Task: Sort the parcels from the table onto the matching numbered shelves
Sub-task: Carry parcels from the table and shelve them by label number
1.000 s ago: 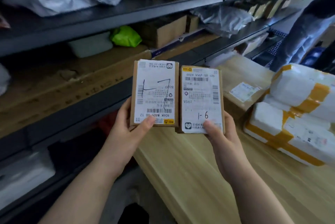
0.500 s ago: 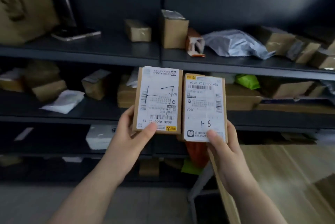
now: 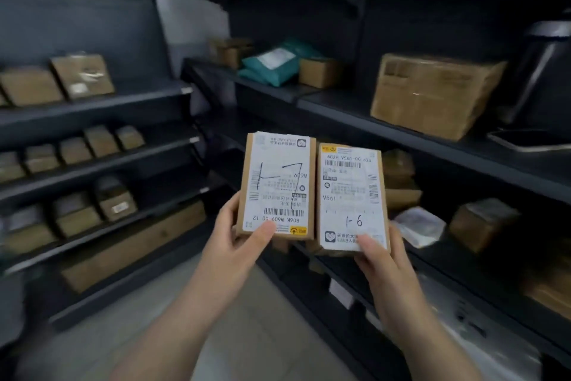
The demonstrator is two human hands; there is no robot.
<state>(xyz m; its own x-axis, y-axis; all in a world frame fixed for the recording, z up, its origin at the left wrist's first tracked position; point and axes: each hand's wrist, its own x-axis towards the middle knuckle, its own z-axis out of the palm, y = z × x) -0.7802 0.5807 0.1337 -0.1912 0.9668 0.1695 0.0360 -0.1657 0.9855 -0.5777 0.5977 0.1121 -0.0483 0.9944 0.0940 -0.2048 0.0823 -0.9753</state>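
I have two small brown cardboard parcels held up side by side in the middle of the frame. The left parcel [image 3: 276,186] and the right parcel [image 3: 350,198] touch along their long edges. Each has its long axis running up and down the frame, with its label face turned toward the camera. The left parcel's printed label reads upside down, and a handwritten mark across it looks like "1-7". The right parcel's label reads the right way up, with "1-6" written near its lower end. The fine print on both is too blurred for me to read.

My left hand [image 3: 238,241] grips the left parcel at its lower left corner, thumb pressed on the label, fingers hidden behind the box. My right hand [image 3: 383,260] grips the right parcel at its lower right corner in the same way. Both forearms are cut off by the lower edge of the frame.

Behind the parcels, the dark left shelving [image 3: 92,109] carries rows of small brown boxes [image 3: 102,141], smeared by blur. Pale tags [image 3: 187,90] on its shelf edges are unreadable. The dark right shelving [image 3: 401,139] holds a large cardboard box [image 3: 432,93] at upper right and a teal mailer bag [image 3: 275,62] at upper centre. A white poly bag [image 3: 420,224] lies just right of the right parcel. A dark object [image 3: 540,71] at the far right is cut off, and I cannot tell what it is. Pale floor [image 3: 247,334] fills the lower centre.
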